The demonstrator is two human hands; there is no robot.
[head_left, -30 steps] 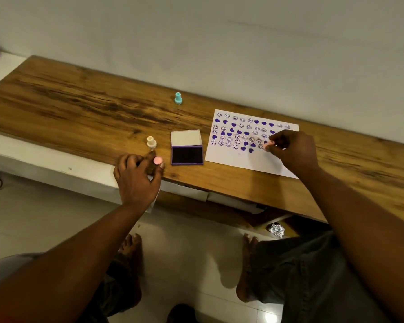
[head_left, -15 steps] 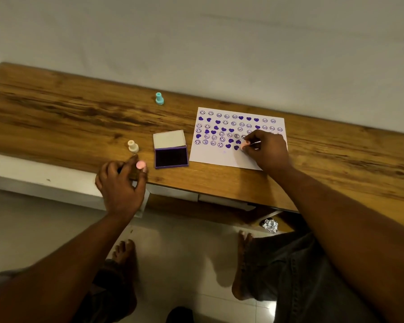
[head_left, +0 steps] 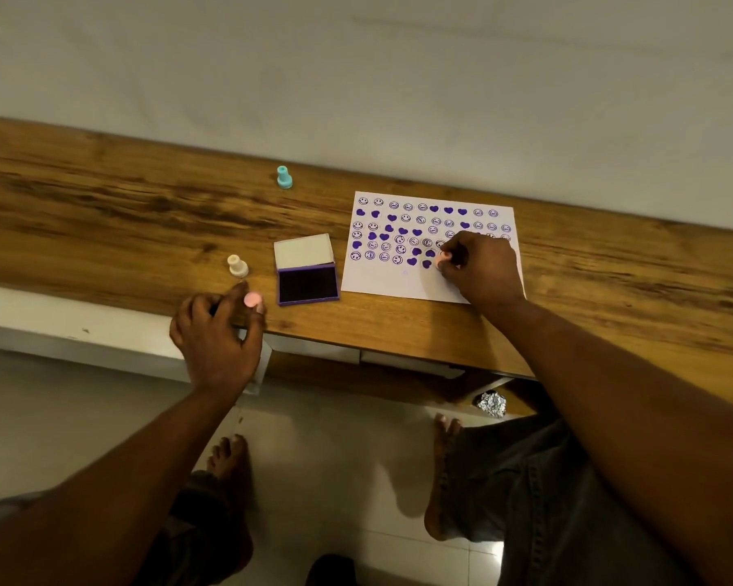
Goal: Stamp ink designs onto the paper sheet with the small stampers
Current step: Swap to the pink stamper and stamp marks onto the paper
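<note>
Stamping is the step in hand — the right hand [head_left: 481, 266] pinches a small pale-pink stamper [head_left: 442, 259] with its fingers closed round it, the stamper's end down at the paper sheet [head_left: 403, 285] beside the last heart in the lowest row. Whether it is pressed flat or just off the sheet I cannot tell. The sheet lies on the wooden table [head_left: 145, 213], its upper rows filled with purple faces and hearts, the near strip blank. The left hand [head_left: 219, 336] curls loosely round a pink stamper [head_left: 252, 299] at the table's front edge, just beside the open ink pad [head_left: 308, 284]. A cream stamper [head_left: 237, 266] and a teal stamper [head_left: 284, 177] stand unused (both upright). Next, probably, a firm straight press, then a clean lift to the next free spot — re-inking if the print is faint.
</note>
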